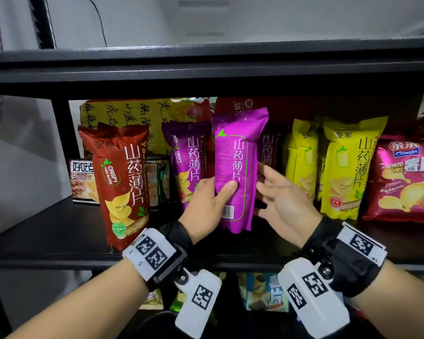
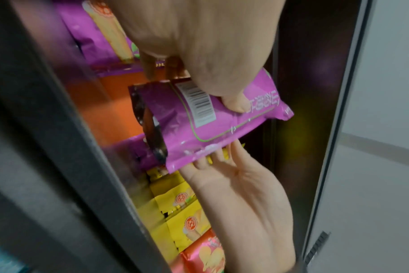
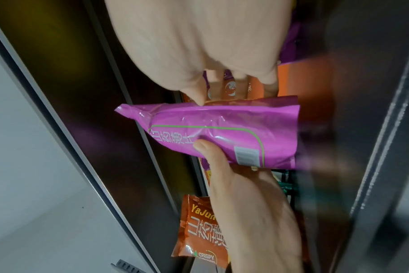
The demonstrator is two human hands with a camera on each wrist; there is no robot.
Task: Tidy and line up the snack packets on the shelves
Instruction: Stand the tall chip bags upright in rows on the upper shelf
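Purple packet (image 1: 267,152) mostly hidden behind held packet (image 1: 238,167); right fingertips hidden.

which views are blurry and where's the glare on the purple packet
Head view: mostly sharp, purple packet print readable, shelf edges bowed by the wide lens. Left wrist view: shelf frame smeared, sheen near the packet's lower edge. Right wrist view: right side blurred, glare streaks across the packet's middle.

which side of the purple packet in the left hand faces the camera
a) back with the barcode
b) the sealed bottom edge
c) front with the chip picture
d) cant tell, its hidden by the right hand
a: the purple packet gripped by the left hand shows its white barcode and small print, not a chip picture; the right hand sits open beside it.
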